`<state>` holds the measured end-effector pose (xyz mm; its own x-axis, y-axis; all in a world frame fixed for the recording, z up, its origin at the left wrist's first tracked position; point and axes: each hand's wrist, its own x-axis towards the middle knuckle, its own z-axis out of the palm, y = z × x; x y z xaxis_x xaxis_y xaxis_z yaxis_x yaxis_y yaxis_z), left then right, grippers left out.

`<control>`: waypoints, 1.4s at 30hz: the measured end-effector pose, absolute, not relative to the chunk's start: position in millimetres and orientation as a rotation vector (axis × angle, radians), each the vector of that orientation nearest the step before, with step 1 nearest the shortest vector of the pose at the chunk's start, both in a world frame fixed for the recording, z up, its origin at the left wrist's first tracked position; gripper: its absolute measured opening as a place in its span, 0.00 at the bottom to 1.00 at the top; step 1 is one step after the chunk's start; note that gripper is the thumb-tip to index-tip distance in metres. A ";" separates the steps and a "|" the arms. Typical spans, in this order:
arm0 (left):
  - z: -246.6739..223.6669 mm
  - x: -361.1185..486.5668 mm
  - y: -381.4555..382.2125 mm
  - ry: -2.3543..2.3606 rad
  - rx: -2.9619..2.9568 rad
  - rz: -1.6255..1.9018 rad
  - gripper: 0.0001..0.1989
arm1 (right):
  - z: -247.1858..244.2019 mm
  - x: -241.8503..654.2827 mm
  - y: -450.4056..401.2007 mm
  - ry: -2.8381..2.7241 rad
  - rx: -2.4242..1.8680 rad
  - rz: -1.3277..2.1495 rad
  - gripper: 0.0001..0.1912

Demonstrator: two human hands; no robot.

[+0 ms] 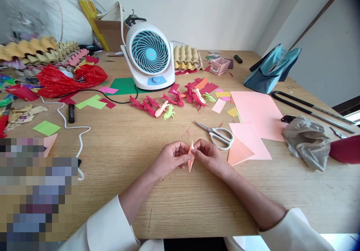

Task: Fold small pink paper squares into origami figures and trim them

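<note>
Between both hands is a small folded piece of peach paper (191, 164), narrow and pointed at top and bottom. My left hand (173, 156) pinches it from the left, thumb in front. My right hand (208, 154) grips its right side with thumb and fingertips. Just beyond the right hand lie scissors (222, 138) with white handles, blades pointing to the far left. Beside them rest peach paper sheets (239, 148), one folded to a triangle. Further off sits a row of small folded paper figures (149, 105) in red, pink and green.
A white fan (152, 52) stands at the back, its black cord running left. A large pink sheet (255, 112), a blue bag (271, 71) and a crumpled grey cloth (306, 142) lie to the right. A red plastic bag (56, 82) and egg trays (28, 50) fill the left.
</note>
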<state>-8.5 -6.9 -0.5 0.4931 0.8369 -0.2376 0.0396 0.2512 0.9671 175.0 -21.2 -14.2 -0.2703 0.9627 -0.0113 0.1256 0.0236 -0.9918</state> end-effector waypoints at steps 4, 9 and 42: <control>-2.4 -9.1 -6.4 0.917 1.254 0.630 0.12 | -10.4 173.5 -22.9 -1.534 -1.163 1.320 0.18; -2.0 -9.6 -6.2 0.948 1.303 0.598 0.13 | -8.6 171.0 -25.8 -1.587 -1.201 1.219 0.13; -8.4 -7.6 -7.2 0.960 1.361 0.706 0.10 | -4.6 169.2 -29.9 -1.685 -1.258 0.944 0.08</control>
<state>-7.6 -7.2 -8.4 0.4634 0.8729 -0.1528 0.1146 0.1120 0.9871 169.2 -29.9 -4.6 -0.1723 0.9704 0.1695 0.3624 0.2224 -0.9051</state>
